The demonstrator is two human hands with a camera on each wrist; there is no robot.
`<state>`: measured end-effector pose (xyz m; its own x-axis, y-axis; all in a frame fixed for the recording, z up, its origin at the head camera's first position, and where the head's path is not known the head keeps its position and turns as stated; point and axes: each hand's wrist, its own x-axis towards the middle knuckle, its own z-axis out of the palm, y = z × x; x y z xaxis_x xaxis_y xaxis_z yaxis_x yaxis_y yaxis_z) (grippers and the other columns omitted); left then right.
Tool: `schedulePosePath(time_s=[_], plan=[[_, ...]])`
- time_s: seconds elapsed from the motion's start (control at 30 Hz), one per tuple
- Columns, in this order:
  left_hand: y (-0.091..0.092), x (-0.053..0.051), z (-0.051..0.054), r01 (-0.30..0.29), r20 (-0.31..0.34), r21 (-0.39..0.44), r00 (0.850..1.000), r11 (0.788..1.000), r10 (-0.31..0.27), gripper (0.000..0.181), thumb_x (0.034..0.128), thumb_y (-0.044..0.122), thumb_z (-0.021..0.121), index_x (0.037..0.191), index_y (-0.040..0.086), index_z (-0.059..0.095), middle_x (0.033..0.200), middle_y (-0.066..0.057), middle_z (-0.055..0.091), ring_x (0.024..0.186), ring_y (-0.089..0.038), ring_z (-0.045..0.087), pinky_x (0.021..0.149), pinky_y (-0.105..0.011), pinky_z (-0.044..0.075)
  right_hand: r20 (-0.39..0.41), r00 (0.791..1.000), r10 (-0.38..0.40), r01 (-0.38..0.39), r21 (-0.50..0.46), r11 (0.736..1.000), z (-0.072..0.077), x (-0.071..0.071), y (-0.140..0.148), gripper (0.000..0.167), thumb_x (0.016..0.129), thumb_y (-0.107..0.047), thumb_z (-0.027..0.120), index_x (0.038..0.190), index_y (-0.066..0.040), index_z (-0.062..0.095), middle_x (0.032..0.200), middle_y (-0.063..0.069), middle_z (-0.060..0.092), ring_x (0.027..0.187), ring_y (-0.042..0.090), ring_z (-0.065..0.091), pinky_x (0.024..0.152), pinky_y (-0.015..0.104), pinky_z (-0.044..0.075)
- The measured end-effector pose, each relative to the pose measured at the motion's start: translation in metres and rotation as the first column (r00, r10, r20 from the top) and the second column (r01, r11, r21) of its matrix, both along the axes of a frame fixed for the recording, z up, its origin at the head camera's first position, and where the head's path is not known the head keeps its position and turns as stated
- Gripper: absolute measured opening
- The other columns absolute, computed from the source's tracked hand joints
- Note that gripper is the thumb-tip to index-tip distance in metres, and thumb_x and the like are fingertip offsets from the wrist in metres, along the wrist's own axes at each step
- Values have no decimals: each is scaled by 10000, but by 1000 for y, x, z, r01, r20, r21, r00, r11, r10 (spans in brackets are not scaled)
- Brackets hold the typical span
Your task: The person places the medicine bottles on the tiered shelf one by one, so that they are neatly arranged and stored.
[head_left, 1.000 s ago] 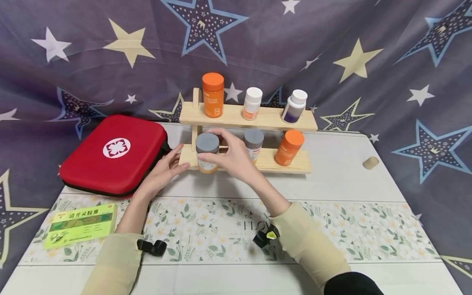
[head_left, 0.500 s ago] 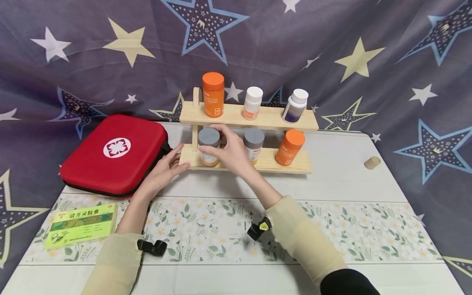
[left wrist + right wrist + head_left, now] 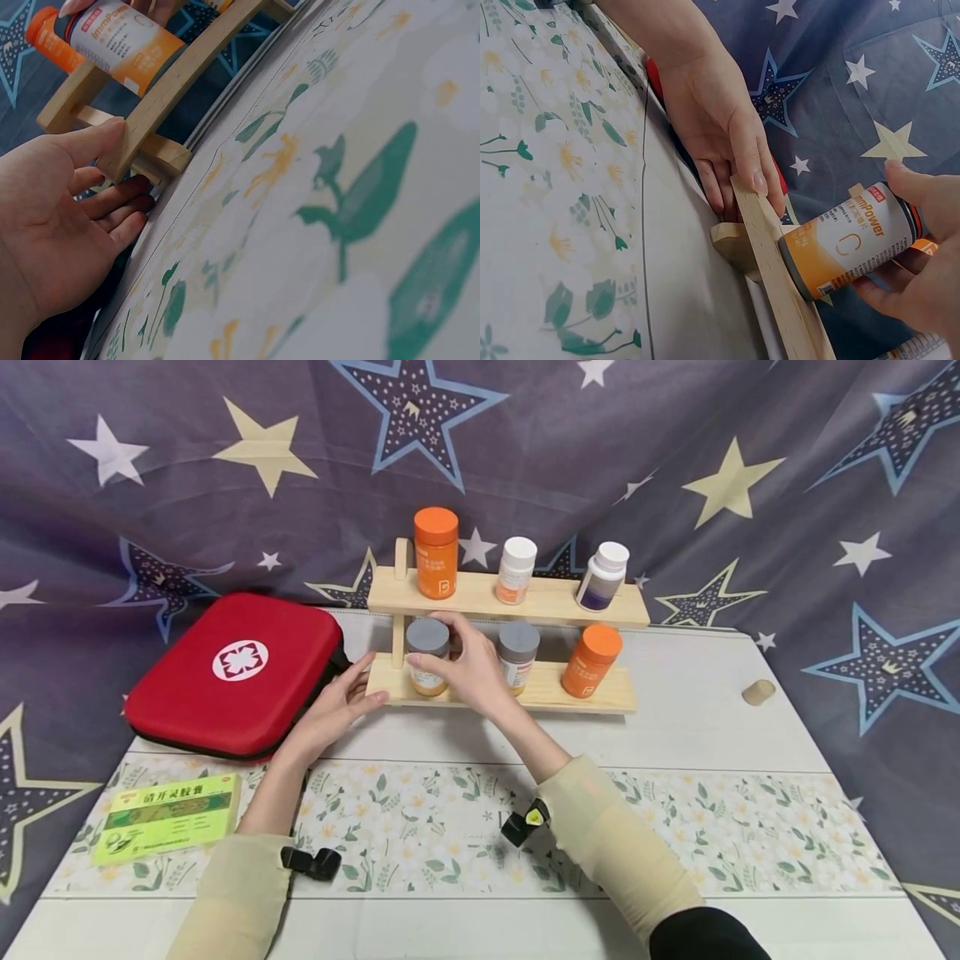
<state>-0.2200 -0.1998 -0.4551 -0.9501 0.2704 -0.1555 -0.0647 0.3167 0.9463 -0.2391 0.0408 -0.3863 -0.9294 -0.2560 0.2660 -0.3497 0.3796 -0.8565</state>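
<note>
My right hand (image 3: pixel 480 672) holds a grey-capped pill bottle (image 3: pixel 851 240) between thumb and fingers, upright at the left end of the lower board of a two-tier wooden shelf (image 3: pixel 543 695). In the right wrist view its base meets the board. My left hand (image 3: pixel 330 714) grips the left end of that lower board, with the thumb (image 3: pixel 101 141) on its front and the other fingers behind or below. To the right on the same board stand a second grey-capped bottle (image 3: pixel 517 647) and an orange bottle (image 3: pixel 591 662).
On the upper board are a tall orange bottle (image 3: pixel 436 556), a white-capped bottle (image 3: pixel 516 572) and a white-and-purple bottle (image 3: pixel 602 578). A red first-aid case (image 3: pixel 236 693) lies left, a green medicine box (image 3: pixel 165 818) before it. A small cork-like cylinder (image 3: pixel 758 692) lies far right.
My right hand has moved the grey-capped bottle slightly back and right, from the lower board's front edge onto the board. The left hand has stayed at the shelf end.
</note>
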Motion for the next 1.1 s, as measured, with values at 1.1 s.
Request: schedulePosePath(time_s=[1.1], plan=[[-1,-2,-2,5,-10,-13,1000,1000,-5,894,1009,360,668,1676,202,93,1643,-164,356,1551,-299,339,1280,-489,283,-22,1000,12,-10,67,998,0,-1,3,613,886,-267,831,1428,-159,565,1209,79,692,1048,187,637,925,427,578]])
